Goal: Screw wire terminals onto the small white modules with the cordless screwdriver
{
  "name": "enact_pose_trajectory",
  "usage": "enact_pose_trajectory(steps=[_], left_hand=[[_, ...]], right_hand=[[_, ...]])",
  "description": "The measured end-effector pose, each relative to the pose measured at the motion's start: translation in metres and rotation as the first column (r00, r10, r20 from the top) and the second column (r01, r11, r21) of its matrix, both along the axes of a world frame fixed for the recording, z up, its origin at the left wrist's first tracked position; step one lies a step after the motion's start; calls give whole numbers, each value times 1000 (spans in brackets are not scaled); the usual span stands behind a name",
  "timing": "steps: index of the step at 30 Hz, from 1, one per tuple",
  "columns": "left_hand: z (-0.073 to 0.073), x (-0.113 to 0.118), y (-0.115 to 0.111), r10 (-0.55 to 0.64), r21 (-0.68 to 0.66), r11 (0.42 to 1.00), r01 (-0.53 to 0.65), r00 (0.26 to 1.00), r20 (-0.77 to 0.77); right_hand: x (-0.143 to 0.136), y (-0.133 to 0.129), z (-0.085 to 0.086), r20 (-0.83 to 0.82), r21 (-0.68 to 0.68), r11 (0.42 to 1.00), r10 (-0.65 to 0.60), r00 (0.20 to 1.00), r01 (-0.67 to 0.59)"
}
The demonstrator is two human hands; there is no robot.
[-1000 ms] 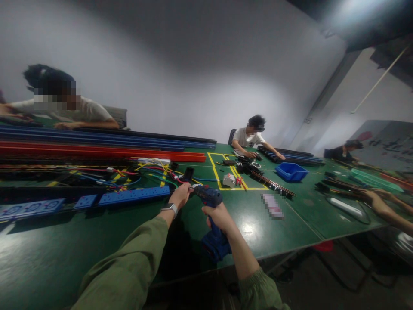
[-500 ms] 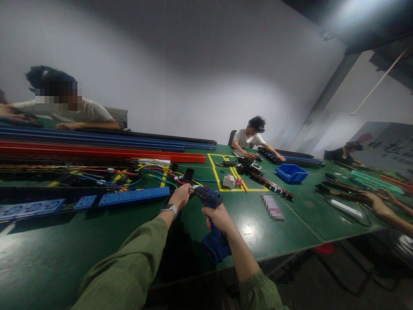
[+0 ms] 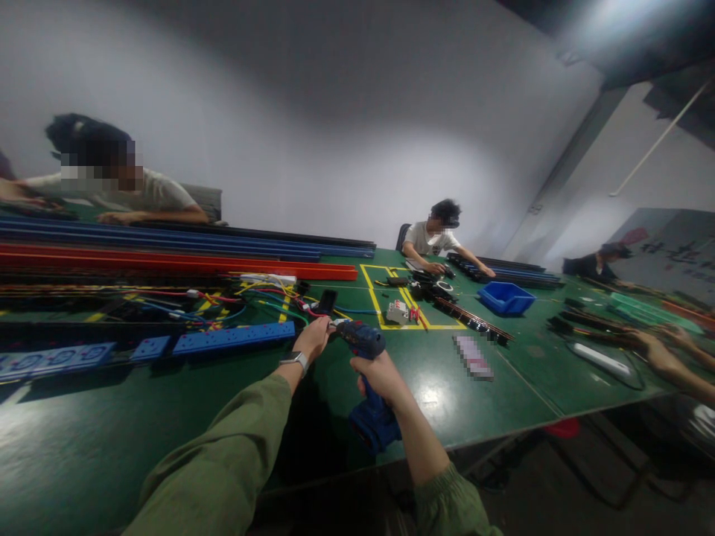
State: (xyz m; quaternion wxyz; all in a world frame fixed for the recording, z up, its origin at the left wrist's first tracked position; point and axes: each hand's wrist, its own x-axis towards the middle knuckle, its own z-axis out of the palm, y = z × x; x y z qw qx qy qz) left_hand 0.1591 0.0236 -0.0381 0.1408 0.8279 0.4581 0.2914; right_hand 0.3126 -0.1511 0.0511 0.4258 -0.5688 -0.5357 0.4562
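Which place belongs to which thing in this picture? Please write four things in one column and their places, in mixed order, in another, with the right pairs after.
Things:
1. drill
2. left hand
3. red channel
4. blue bin

Places:
A. right of the yellow tape in the picture
B. at the drill's front end
C. in the right hand
D. on the near side of the long blue rails

Pairs: 1-C, 2-B, 3-D, 4-A

on the table (image 3: 139, 409), the bin (image 3: 506, 299) lies behind and right of the drill (image 3: 364, 339)
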Motion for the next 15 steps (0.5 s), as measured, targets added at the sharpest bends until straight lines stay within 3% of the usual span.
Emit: enact_pose_trajectory(steps=[15], left_hand=[[-2,0,2,7,-5,1000,-7,1000,6]], right_hand=[[1,0,0,-17,19,1000,1,1000,-1]])
